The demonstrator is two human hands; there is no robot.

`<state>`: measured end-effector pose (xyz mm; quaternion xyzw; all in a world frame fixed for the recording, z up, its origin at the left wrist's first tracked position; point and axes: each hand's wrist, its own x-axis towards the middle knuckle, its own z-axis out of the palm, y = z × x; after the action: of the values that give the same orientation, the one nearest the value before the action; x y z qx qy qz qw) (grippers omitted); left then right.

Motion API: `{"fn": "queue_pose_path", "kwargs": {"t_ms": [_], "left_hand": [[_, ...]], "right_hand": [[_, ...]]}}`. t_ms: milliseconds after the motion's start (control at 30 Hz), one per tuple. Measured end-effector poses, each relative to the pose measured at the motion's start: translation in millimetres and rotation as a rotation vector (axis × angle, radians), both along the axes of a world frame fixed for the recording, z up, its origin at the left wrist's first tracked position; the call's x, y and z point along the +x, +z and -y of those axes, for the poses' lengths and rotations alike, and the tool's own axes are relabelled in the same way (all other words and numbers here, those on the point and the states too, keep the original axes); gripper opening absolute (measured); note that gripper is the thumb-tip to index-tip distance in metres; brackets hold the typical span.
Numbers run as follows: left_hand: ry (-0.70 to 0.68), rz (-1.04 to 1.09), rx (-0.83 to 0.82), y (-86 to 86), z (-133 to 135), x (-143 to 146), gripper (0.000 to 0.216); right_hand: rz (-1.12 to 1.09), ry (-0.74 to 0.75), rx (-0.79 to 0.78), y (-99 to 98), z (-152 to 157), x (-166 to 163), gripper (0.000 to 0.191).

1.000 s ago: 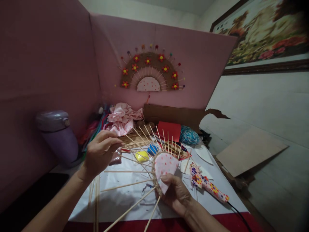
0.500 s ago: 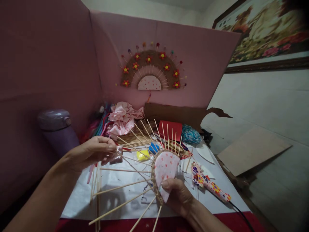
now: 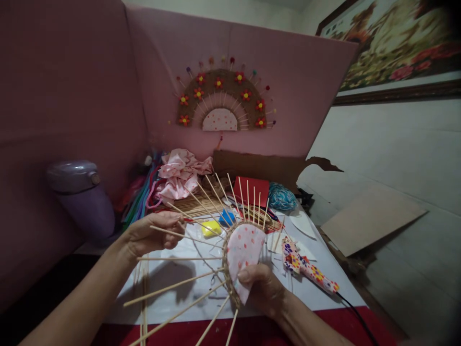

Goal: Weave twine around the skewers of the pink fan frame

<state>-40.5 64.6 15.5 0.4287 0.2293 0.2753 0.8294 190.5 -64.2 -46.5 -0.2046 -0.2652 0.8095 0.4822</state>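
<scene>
My right hand (image 3: 264, 288) grips a half-round craft piece (image 3: 247, 250), thumb pressed on its pink spotted cloth front and fingers behind it. Brown twine (image 3: 225, 269) lines its curved edge, and thin wooden sticks (image 3: 173, 288) fan out from that edge. To its left, my left hand (image 3: 162, 231) is closed in a pinch behind the sticks. A loose length of twine (image 3: 201, 257) hangs in a curve between that hand and the piece's edge; the fingertips appear to hold its end.
Behind the hands lie yellow clay (image 3: 211, 228), blue clay (image 3: 226, 217), crumpled pink cloth (image 3: 180, 173), a red sheet (image 3: 252, 190) and blue yarn (image 3: 283, 196). At right rests a flower-patterned glue gun (image 3: 309, 271) with a cord. A purple bottle (image 3: 84, 202) stands left. A finished fan decoration (image 3: 220, 96) hangs on the pink board.
My left hand has shifted slightly right and down, and the twine has gone from straight to slack. The craft piece stays in my right hand. The view has moved a little.
</scene>
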Motion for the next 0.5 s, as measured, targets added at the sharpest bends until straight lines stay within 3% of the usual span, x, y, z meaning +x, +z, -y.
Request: {"fn": "queue_pose_path", "kwargs": {"t_ms": [133,300,400,500], "left_hand": [[0.055,-0.011,-0.182,-15.6,5.6,22.9,0.008],[0.238,-0.006,-0.277,-16.1,20.8,49.6,0.016],[0.182,0.081,-0.228,-14.5,29.0,58.1,0.019],[0.139,0.140,-0.079,-15.6,35.6,61.8,0.012]], "right_hand": [[-0.016,0.054,0.026,-2.0,1.6,1.1,0.029],[0.084,0.042,-0.006,-5.6,2.8,1.1,0.025],[0.115,0.046,-0.027,-6.7,3.5,0.8,0.024],[0.051,0.047,0.015,-5.3,2.9,1.6,0.028]]}}
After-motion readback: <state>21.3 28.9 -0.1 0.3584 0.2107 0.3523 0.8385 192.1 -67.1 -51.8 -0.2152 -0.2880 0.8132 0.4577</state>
